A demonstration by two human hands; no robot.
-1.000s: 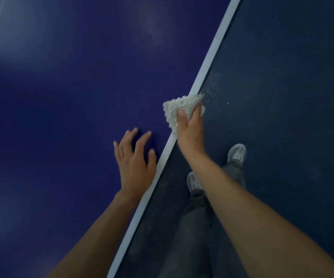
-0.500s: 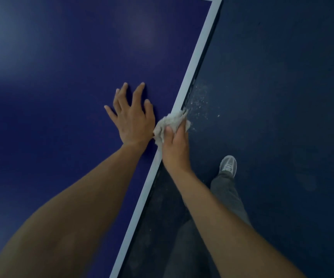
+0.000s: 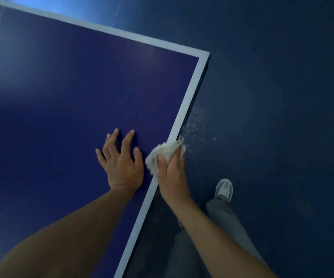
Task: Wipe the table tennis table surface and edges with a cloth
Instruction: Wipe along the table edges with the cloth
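Dark floor (image 3: 282, 117) flanks the bench edge (image 3: 187, 101), which runs ahead to the far-right corner from the cloth (image 3: 162, 154) clutched in the grip of the right hand (image 3: 172, 177).

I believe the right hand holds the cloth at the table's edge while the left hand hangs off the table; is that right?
Not quite: in the head view the left hand rests on the table, while the right hand holds the cloth.

1. A single view, worn on the person's head, looks forward and steeply down.
2. It sits close above the counter (image 3: 61, 101), whose long edge runs diagonally up to a corner.
3. The floor (image 3: 282, 93) fills the right side, farther below.
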